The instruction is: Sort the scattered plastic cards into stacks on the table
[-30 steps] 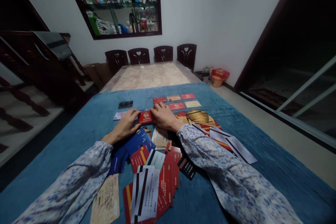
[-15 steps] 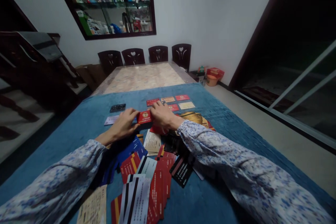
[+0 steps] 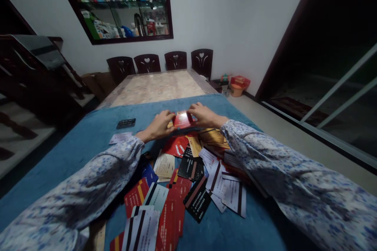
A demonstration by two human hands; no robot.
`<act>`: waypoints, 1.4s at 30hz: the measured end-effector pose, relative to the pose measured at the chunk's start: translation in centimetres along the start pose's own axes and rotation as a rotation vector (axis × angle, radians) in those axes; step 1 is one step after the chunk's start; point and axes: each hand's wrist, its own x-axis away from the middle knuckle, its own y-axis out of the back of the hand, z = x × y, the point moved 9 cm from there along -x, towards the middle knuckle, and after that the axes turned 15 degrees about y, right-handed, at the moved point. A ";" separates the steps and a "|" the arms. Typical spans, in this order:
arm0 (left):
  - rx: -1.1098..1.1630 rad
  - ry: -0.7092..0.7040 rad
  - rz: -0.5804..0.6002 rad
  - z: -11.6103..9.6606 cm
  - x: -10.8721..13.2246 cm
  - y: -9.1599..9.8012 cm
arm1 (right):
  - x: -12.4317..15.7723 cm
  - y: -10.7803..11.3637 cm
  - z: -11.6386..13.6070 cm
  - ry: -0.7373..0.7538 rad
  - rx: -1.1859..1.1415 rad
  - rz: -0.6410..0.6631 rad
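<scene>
Between my two hands is a red card (image 3: pixel 182 120) with a bright glare on it, raised over the far side of the card pile. My left hand (image 3: pixel 160 124) pinches its left edge, and my right hand (image 3: pixel 203 114) grips its right edge. Other cards behind it are mostly hidden by my hands. Nearer to me lies a loose heap of cards: red cards (image 3: pixel 168 223), black cards (image 3: pixel 198 200), white striped cards (image 3: pixel 234 196), a cream card (image 3: pixel 165 166) and gold cards (image 3: pixel 212 137). To the left, a black card (image 3: pixel 126 123) and a pale lilac card (image 3: pixel 120 138) lie apart.
A blue cloth (image 3: pixel 88 137) covers the near part of the table; its bare marble-patterned top (image 3: pixel 159 86) shows beyond. Several dark chairs (image 3: pixel 147 63) stand at the far end. An orange bucket (image 3: pixel 236 89) sits on the floor at right.
Both hands have moved right and slightly away from me, carrying the red card over the farther cards. More of the heap's white and black cards is now uncovered.
</scene>
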 end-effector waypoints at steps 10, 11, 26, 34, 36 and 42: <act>-0.039 -0.015 0.073 -4.2 -5.3 -1.8 | 2.0 -0.4 -6.7 0.009 -0.003 -0.003; -0.053 -0.009 0.075 -4.4 -5.8 -2.0 | 2.0 -0.6 -7.3 0.018 -0.001 -0.003; -0.096 0.061 0.129 -5.6 -11.1 -4.5 | 1.2 -2.5 -13.2 0.047 -0.039 0.005; -0.145 0.117 0.181 -5.3 -13.0 -6.6 | 0.4 -4.5 -15.6 0.001 -0.040 0.038; -0.159 0.128 0.198 -5.4 -13.5 -7.3 | 0.3 -5.2 -16.2 -0.021 -0.025 0.062; -0.172 0.133 0.230 -5.4 -14.2 -8.6 | -0.2 -6.6 -17.3 -0.073 -0.026 0.089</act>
